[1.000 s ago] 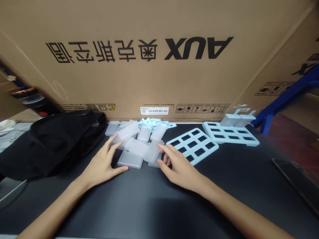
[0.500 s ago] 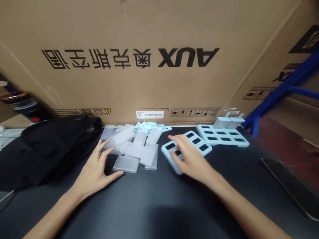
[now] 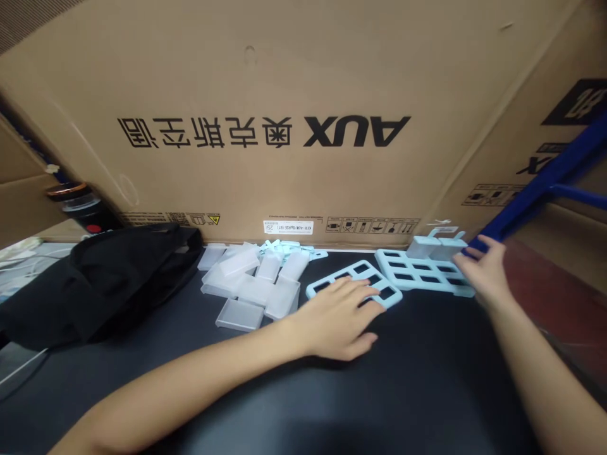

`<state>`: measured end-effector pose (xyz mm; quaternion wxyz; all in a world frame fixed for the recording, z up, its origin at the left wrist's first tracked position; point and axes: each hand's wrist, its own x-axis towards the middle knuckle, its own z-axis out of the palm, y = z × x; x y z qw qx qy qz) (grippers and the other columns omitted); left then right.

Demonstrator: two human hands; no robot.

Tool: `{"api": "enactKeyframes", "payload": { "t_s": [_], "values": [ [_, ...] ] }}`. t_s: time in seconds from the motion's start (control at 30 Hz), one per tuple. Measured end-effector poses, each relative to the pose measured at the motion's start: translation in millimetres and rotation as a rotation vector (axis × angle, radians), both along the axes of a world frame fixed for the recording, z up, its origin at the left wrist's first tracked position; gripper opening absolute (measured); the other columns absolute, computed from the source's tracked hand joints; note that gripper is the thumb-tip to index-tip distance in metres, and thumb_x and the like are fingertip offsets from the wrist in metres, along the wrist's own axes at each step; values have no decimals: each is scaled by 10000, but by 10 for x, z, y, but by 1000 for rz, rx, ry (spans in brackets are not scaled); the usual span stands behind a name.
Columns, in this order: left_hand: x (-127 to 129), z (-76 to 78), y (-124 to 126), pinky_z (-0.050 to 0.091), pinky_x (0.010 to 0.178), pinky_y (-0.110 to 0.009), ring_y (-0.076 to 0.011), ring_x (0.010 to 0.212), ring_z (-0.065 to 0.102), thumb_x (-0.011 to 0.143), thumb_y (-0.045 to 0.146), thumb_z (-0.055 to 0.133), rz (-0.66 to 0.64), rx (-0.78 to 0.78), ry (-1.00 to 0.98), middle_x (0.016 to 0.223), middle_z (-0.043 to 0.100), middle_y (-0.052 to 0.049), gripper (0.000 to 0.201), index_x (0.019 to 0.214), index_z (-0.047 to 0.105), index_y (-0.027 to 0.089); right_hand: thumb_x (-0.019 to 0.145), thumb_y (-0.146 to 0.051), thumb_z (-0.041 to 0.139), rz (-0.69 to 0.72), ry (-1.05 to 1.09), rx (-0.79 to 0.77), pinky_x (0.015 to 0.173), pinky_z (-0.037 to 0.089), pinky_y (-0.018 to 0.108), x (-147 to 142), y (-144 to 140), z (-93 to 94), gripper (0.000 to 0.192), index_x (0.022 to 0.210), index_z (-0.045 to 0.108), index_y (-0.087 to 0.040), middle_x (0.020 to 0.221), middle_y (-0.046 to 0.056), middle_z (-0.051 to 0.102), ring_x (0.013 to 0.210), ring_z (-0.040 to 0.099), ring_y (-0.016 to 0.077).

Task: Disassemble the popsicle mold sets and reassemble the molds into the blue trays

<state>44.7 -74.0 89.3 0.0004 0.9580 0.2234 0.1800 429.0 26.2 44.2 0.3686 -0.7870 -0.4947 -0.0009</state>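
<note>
My left hand (image 3: 342, 319) lies palm down with its fingers spread over the near edge of a light-blue frame with rectangular holes (image 3: 359, 268). Behind it to the right stands a second light-blue holed frame (image 3: 417, 274). Two translucent cups with light-blue stick tops (image 3: 423, 246) stand upright in its back row. My right hand (image 3: 486, 272) is at that frame's right end, fingers apart, thumb side close to the right-hand cup; whether it touches is unclear. Left of the frames, several loose translucent cups (image 3: 241, 314) lie in a pile, with small light-blue pieces (image 3: 284, 249) behind them.
A big cardboard box (image 3: 265, 183) walls off the back of the black table (image 3: 294, 404). At left are a black cloth bag (image 3: 128, 272), a black cylinder with a copper-coloured rim (image 3: 83, 205), and white cables. A blue metal rail (image 3: 535, 180) slants along the right.
My left hand has moved right from the loose cups to the near frame. My right hand has left that frame and moved right to the far frame's end. The view has shifted slightly.
</note>
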Motion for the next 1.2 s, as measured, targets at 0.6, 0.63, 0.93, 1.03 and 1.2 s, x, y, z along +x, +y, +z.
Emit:
{"api": "enactKeyframes", "payload": {
  "t_s": [0.6, 0.63, 0.93, 1.03, 1.2],
  "values": [
    [1436, -496, 523, 198, 1197, -540, -433, 1530, 169, 990, 580, 352, 177, -224, 196, 1650, 192, -240, 741, 1577, 265, 137, 835, -728, 502, -91, -135, -304, 876, 466, 452, -87, 95, 101, 836, 1356, 475, -75, 1214, 319, 642, 1128, 627, 431],
    [1436, -488, 526, 200, 1197, -537, -430, 1530, 173, 988, 581, 355, 179, -224, 196, 1651, 191, -236, 743, 1578, 263, 139, 834, -735, 489, -104, -136, -304, 864, 463, 456, -108, 94, 109, 820, 1320, 497, -73, 1204, 331, 640, 1115, 628, 434],
    [1429, -474, 518, 214, 1193, -525, -423, 1518, 205, 972, 579, 393, 191, -214, 183, 1639, 224, -232, 743, 1564, 287, 145, 834, -763, 465, -157, -163, -264, 841, 476, 456, -180, 37, 103, 822, 1341, 470, -117, 1210, 297, 644, 1127, 623, 414],
    [1426, -481, 523, 229, 1180, -524, -447, 1512, 202, 962, 587, 400, 192, -192, 165, 1627, 244, -238, 735, 1552, 313, 156, 833, -785, 432, -158, -171, -278, 830, 466, 465, -187, 19, 119, 860, 1352, 466, -101, 1223, 315, 636, 1124, 623, 433],
    [1422, -489, 531, 259, 1152, -529, -441, 1499, 240, 947, 597, 415, 201, -162, 152, 1606, 305, -218, 726, 1529, 352, 168, 859, -751, 412, -153, -194, -322, 846, 443, 477, -184, 24, 123, 859, 1378, 444, -68, 1194, 349, 635, 1115, 624, 452]
  ]
}}
